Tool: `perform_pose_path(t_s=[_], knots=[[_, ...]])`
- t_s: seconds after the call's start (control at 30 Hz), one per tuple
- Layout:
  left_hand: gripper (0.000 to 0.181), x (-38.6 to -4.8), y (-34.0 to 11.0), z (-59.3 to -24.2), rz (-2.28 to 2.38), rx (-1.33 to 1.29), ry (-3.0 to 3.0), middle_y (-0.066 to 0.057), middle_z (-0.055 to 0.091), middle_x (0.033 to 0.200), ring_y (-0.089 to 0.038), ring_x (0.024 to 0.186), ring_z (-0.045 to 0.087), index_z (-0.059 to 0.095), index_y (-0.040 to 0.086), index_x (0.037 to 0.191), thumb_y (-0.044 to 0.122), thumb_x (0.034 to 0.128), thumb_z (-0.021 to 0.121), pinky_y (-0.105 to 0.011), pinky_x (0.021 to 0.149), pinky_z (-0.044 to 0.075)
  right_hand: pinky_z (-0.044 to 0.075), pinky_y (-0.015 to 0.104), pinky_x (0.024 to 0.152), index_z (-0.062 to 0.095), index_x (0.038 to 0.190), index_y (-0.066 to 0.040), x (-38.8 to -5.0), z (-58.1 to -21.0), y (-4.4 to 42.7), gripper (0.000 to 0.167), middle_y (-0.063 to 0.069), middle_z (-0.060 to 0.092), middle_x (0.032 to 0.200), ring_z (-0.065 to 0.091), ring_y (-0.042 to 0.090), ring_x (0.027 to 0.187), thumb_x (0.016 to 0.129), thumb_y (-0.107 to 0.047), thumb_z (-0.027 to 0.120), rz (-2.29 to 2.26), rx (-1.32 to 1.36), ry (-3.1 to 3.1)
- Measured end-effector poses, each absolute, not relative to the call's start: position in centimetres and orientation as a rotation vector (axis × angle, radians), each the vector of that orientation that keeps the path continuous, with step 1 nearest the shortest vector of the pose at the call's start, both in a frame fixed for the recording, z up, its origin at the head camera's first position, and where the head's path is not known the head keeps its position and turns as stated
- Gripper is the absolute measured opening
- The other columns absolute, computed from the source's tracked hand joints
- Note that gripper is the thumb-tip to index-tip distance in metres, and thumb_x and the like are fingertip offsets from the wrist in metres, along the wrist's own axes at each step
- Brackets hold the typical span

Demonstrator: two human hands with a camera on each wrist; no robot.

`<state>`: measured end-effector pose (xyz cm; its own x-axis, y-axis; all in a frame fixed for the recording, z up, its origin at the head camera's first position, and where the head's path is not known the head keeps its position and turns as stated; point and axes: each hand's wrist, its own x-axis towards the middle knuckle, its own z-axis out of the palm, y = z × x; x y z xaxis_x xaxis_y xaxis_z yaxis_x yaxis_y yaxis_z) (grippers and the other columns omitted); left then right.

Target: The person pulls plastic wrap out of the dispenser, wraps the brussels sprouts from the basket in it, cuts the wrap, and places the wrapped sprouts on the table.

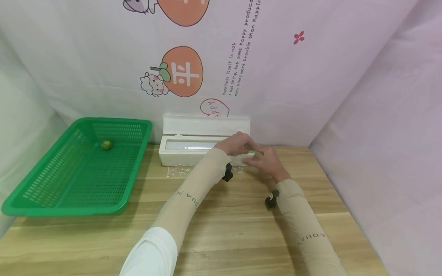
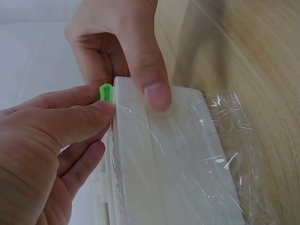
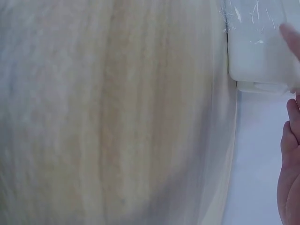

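A white cling film dispenser box (image 1: 177, 158) stands against the back wall, its lid (image 1: 203, 124) raised. Clear film (image 2: 236, 159) drapes over its front and spreads onto the table. At the box's right end, my left hand (image 1: 235, 145) pinches a small green slide cutter (image 2: 106, 93) between thumb and index finger. My right hand (image 1: 267, 161) grips that same end, thumb pressing the film-covered front, other fingers behind the end and partly hidden. In the right wrist view, the right hand (image 3: 290, 183) shows only at the edge.
A green plastic basket (image 1: 138, 168) sits on the left of the wooden table (image 1: 235, 237), with one small round greenish-yellow item (image 1: 106, 145) inside. White printed cloth (image 1: 276, 76) hangs behind and at the sides.
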<state>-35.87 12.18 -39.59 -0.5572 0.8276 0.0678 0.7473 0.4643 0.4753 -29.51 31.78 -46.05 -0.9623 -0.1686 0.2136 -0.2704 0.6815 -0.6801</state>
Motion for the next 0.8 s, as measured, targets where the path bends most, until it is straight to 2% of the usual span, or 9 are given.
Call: perform_pose_path(t_s=[0.03,0.13,0.17,0.27,0.43,0.53,0.67,0.73,0.8], knots=[[0.044,-35.9,12.1,-39.6,0.692,1.377,2.536,0.003,0.079,0.125,-0.013,0.111,0.073,0.074,0.024,0.132,-0.002,0.0961,0.071,-0.026,0.102,0.058,0.045,0.056,0.122,0.055,0.150,-0.039,-29.5,-46.1,31.8,0.079,0.001,0.054,0.158,0.067,0.042,0.121,0.080,-0.059,0.086,1.149,0.351,-2.765],[0.044,-35.8,12.1,-39.6,0.700,1.370,2.528,0.002,0.079,0.123,-0.013,0.109,0.073,0.075,0.023,0.131,-0.003,0.0957,0.070,-0.025,0.100,0.058,0.046,0.055,0.121,0.055,0.150,-0.040,-29.6,-46.3,31.7,0.075,0.000,0.055,0.157,0.068,0.042,0.119,0.084,-0.059,0.083,1.121,0.373,-2.755],[0.044,-35.8,12.1,-39.6,0.704,1.365,2.527,0.002,0.079,0.123,-0.013,0.109,0.073,0.075,0.023,0.131,-0.003,0.0957,0.070,-0.025,0.100,0.058,0.046,0.054,0.121,0.055,0.150,-0.038,-29.6,-46.3,31.7,0.073,0.000,0.056,0.156,0.069,0.041,0.120,0.086,-0.056,0.083,1.122,0.394,-2.741],[0.044,-35.6,12.0,-39.4,0.714,1.356,2.529,0.001,0.080,0.121,-0.013,0.106,0.073,0.075,0.022,0.130,-0.004,0.0955,0.070,-0.025,0.099,0.059,0.043,0.053,0.123,0.055,0.151,-0.035,-29.7,-46.4,31.6,0.068,0.000,0.059,0.153,0.055,0.032,0.145,0.089,-0.047,0.082,1.096,0.450,-2.698],[0.043,-35.5,11.8,-38.9,0.699,1.359,2.528,0.000,0.080,0.122,-0.014,0.107,0.073,0.074,0.021,0.131,-0.002,0.0958,0.070,-0.026,0.099,0.059,0.040,0.051,0.125,0.053,0.150,-0.043,-29.7,-46.2,31.5,0.065,-0.005,0.058,0.153,0.054,0.027,0.147,0.091,-0.043,0.082,1.120,0.456,-2.684],[0.042,-35.6,11.7,-38.8,0.704,1.346,2.510,0.000,0.079,0.124,-0.014,0.109,0.074,0.074,0.022,0.131,-0.001,0.0958,0.070,-0.025,0.100,0.059,0.044,0.050,0.124,0.052,0.149,-0.047,-29.6,-46.1,31.4,0.065,-0.007,0.056,0.155,0.066,0.027,0.133,0.091,-0.041,0.082,1.140,0.452,-2.686],[0.043,-35.5,11.6,-38.3,0.707,1.303,2.486,0.000,0.078,0.128,-0.017,0.115,0.074,0.075,0.022,0.130,-0.003,0.0951,0.070,-0.029,0.103,0.060,0.045,0.049,0.123,0.053,0.149,-0.045,-29.6,-45.9,31.4,0.065,-0.005,0.056,0.155,0.066,0.027,0.132,0.091,-0.038,0.083,1.143,0.470,-2.680],[0.044,-35.4,11.6,-38.0,0.692,1.286,2.481,-0.001,0.077,0.129,-0.018,0.117,0.073,0.075,0.021,0.130,-0.004,0.0945,0.069,-0.031,0.105,0.059,0.042,0.050,0.124,0.055,0.149,-0.043,-29.5,-45.8,31.4,0.065,-0.004,0.057,0.154,0.055,0.027,0.146,0.091,-0.038,0.083,1.136,0.470,-2.683],[0.045,-35.3,11.7,-37.9,0.671,1.289,2.480,-0.001,0.077,0.130,-0.019,0.119,0.072,0.075,0.020,0.130,-0.006,0.0938,0.068,-0.032,0.106,0.059,0.042,0.050,0.124,0.056,0.148,-0.041,-29.5,-45.8,31.5,0.064,-0.003,0.058,0.153,0.054,0.027,0.147,0.090,-0.038,0.083,1.140,0.477,-2.687]])
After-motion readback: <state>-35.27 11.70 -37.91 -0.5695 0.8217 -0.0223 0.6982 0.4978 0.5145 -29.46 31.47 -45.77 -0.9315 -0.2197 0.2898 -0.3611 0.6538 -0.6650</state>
